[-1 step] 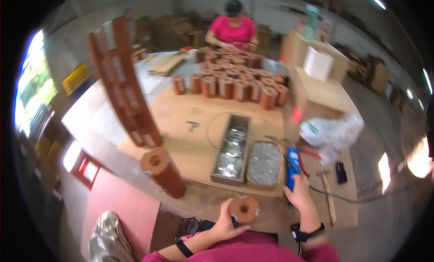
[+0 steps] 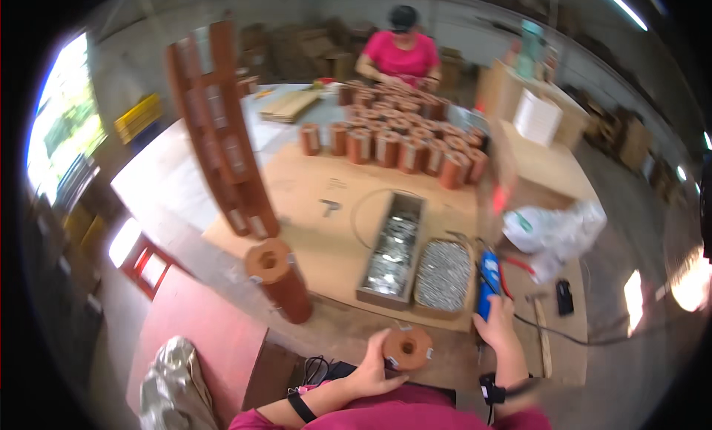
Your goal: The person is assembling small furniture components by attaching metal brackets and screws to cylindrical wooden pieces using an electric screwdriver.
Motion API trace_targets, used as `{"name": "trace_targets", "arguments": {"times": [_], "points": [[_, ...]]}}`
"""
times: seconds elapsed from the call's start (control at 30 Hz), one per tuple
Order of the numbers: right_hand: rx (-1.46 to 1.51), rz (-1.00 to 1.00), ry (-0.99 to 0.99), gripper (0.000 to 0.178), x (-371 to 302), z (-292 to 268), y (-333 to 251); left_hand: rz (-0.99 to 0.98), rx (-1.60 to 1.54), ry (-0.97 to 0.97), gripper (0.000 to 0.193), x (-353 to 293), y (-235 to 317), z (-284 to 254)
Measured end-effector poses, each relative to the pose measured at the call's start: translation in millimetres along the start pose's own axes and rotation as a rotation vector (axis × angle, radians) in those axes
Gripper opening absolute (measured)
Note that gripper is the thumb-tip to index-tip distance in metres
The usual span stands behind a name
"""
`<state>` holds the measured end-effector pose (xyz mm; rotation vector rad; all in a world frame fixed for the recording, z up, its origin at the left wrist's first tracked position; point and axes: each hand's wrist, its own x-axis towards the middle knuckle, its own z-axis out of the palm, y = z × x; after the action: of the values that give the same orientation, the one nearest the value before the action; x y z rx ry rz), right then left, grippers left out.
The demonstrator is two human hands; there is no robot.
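My left hand [image 2: 377, 369] is closed around a short reddish-brown cylinder [image 2: 421, 346] with a hole through its middle, near the table's front edge. My right hand [image 2: 498, 327] grips the lower end of a blue corded tool [image 2: 488, 278], which looks like an electric screwdriver. Its tip is too blurred to make out. Between the hands and the far rows are a long box of shiny metal plates [image 2: 393, 255] and a tray of small metal screws or nails [image 2: 443, 276]. A taller brown cylinder [image 2: 291, 285] stands left of my left hand.
Stacked tall brown pieces [image 2: 222, 133] rise at the left. Several brown cylinders [image 2: 389, 148] stand in rows farther back, with a co-worker in a pink shirt [image 2: 403, 55] behind them. To the right lie a plastic bag [image 2: 556, 233], a hammer [image 2: 544, 333] and a black cable [image 2: 586, 342].
The whole scene sits slightly farther right in the picture, as the view has turned a little. Both hands keep their holds on the cylinder and the blue tool.
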<state>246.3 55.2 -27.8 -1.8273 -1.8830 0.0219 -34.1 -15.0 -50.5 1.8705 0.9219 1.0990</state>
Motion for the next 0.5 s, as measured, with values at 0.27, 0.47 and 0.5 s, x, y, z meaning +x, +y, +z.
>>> {"name": "trace_targets", "arguments": {"times": [0.27, 0.47, 0.5], "points": [[0.176, 0.424, -0.404, 0.088, 29, -20, -4, -0.276, -0.295, -0.368, 0.087, 27, 20, -38], [1.109, 0.654, -0.400, 0.088, 29, -16, 30, -0.314, -0.307, -0.401, 0.077, 32, 17, -45], [1.385, 0.660, -0.417, 0.085, 24, -19, 33, -0.324, -0.259, -0.333, 0.075, 29, 21, -43]]}}
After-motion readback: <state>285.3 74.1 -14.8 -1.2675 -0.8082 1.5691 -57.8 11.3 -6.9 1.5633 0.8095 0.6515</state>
